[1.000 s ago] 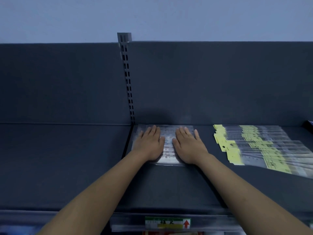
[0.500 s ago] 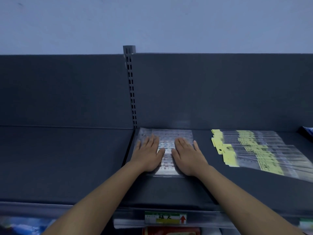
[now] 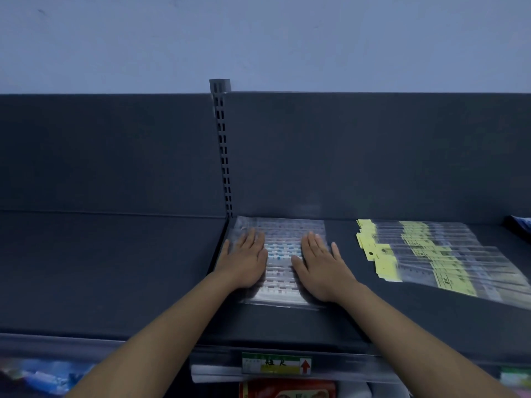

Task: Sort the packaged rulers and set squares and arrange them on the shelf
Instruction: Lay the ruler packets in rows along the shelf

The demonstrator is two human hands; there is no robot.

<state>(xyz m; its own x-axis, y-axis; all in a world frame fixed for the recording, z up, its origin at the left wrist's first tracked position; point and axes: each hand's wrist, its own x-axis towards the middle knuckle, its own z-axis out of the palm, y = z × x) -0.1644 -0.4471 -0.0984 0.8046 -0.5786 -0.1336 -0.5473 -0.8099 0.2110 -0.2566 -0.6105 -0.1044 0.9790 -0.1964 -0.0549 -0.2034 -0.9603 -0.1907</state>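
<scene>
A stack of clear-packaged rulers (image 3: 282, 254) with small red and blue print lies flat on the dark shelf (image 3: 115, 268), tight against the slotted upright. My left hand (image 3: 247, 259) lies flat on the stack's left side with straight fingers. My right hand (image 3: 319, 265) presses flat on its right side, its little finger reaching past the stack's right edge. To the right, a fanned row of clear ruler packs with yellow header cards (image 3: 425, 254) rests on the same shelf, apart from both hands.
A slotted metal upright (image 3: 222, 145) divides the shelf's back panel. The shelf's front rail carries a green and yellow price label (image 3: 275, 363). Below it sit a red package (image 3: 287, 389) and blue packages (image 3: 46, 374). A dark object (image 3: 518, 228) shows at the far right.
The camera has tilted upward, so the shelf sits lower in view. Both hands stay flat on the ruler stack, spread slightly further apart.
</scene>
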